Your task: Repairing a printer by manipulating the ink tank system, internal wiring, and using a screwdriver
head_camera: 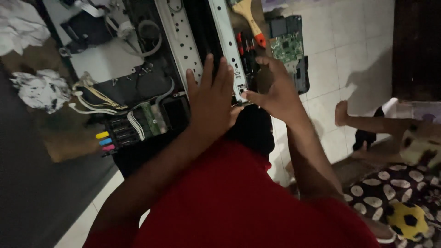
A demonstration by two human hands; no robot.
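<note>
Fingers of the right hand (271,94) are pinching together on a small part at the near end of the white metal rail (229,43) of the opened printer (138,92), while the left hand (212,98) is lying flat and spread on the black body beside it. Slipping there is likely tugging the loose white ribbon cables (135,124); the ink cartridges (108,141), sitting in their carriage at near left, are looking exposed to spilling.

The left hand (210,98) lies flat, fingers spread, on the white metal rail (183,41) of an opened printer (138,78). The right hand (271,92) pinches a small part at the rail's end. At ten o'clock lies a crumpled cloth (41,89); at twelve, a paintbrush (250,18); at one, a green circuit board (288,46).
</note>
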